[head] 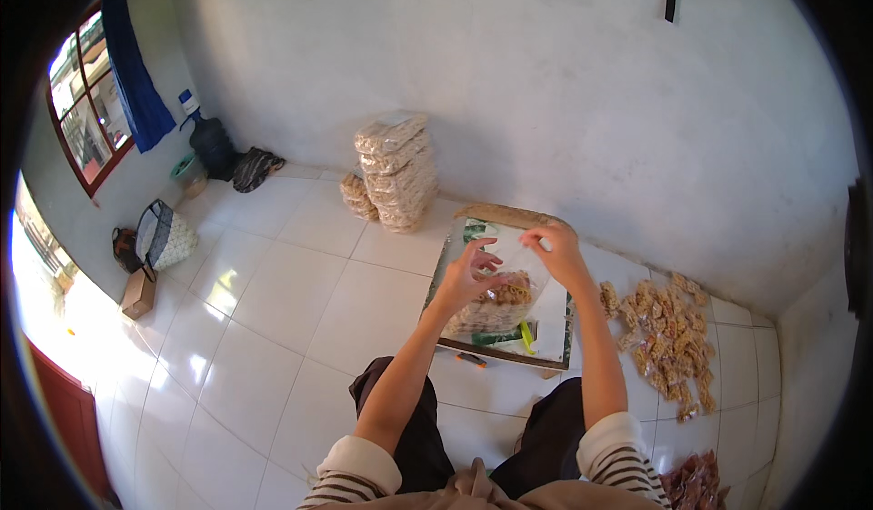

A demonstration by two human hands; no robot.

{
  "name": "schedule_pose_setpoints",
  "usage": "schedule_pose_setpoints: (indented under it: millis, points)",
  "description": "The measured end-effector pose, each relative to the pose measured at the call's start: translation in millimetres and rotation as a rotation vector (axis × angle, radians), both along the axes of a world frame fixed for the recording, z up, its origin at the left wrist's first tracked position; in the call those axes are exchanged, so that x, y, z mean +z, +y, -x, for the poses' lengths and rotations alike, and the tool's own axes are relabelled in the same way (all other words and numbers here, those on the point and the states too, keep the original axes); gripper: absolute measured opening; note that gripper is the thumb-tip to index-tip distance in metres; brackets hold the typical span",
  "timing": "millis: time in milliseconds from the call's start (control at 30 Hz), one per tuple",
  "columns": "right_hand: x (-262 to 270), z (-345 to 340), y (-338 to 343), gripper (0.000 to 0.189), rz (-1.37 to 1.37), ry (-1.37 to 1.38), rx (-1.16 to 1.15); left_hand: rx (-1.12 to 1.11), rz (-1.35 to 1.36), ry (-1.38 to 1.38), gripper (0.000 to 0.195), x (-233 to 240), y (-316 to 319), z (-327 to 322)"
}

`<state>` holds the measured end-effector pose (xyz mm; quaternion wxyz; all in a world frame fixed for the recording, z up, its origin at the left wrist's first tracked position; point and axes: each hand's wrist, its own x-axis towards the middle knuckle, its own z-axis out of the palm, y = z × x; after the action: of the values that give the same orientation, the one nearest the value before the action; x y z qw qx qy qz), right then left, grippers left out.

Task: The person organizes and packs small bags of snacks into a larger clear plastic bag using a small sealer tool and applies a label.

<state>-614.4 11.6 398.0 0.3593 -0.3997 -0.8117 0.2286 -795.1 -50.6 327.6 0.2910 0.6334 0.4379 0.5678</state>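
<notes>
A clear plastic bag (501, 305) of packed snacks stands on a low wooden-edged table (550, 339) before me, its loose top film spreading upward. My right hand (558, 249) pinches that film at the upper right with thumb and fingers. At the bag's left side is my left hand (474, 275), fingers apart and curved over the opening; whether a fingertip touches the film cannot be made out. Below the bag, on the tabletop, lies a yellow-green plastic tool (526, 337). An orange and black utility knife (472, 360) shows just past the table's near edge.
Packed snack bags (397, 172) are stacked by the wall. Many small wrapped snacks (668, 336) lie heaped on the tiles at right, with reddish plastic packaging (696, 483) nearer me. At left are a woven basket (167, 237), a cardboard box (138, 294) and a water jug (213, 147).
</notes>
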Motion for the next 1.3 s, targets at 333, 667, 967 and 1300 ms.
schedule_pose_setpoints:
  millis: [333,667,967,1300]
  points:
    - [-67.7,-16.8,-60.2,0.058,0.003,0.232,-0.09,0.0,0.012,-0.086,0.032,-18.8,11.1,4.4]
    - [-77.1,12.1,-64.9,0.028,-0.105,0.314,-0.128,-0.052,-0.02,-0.066,0.052,-16.2,11.2,1.8]
    - [-78.0,10.9,-54.9,0.011,-0.153,0.245,-0.034,-0.125,0.095,0.065,0.05,0.8,-3.2,1.3]
    - [-57.0,13.8,-46.9,0.01,-0.477,0.226,-0.1,-0.123,0.113,0.045,0.045,-0.4,-4.3,-3.2]
